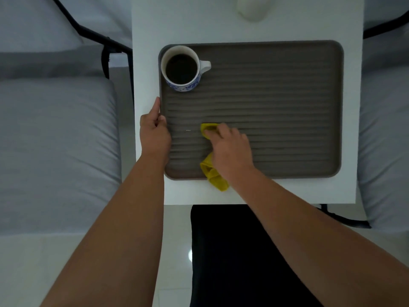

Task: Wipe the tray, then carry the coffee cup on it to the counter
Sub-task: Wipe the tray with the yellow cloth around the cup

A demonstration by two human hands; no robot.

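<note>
At the far left we see grey cushioned seats [57, 134] beside the white table [221, 23]. Our left hand [155, 131] grips the tray's left rim, thumb over the edge and fingers curled against it, steadying it. The grey ribbed tray [287, 96] lies flat on the table with its long axis running left to right across our view. The coffee cup [181, 68], full of dark coffee, stands upright in the tray's far-left corner, handle pointing right. It sits just beyond our left hand, so that hand is clearly the nearer one to it.

Moving right, our right hand [230, 147] presses a yellow cloth [209, 129] onto the ribs near the tray's front-left, fingers closed over the cloth, a tail of it trailing over the front rim. We judge the wiping unfinished: the wide right stretch of tray lies to the right of this hand, so the stroke should run rightward along the ribs, away from the cup.
</note>
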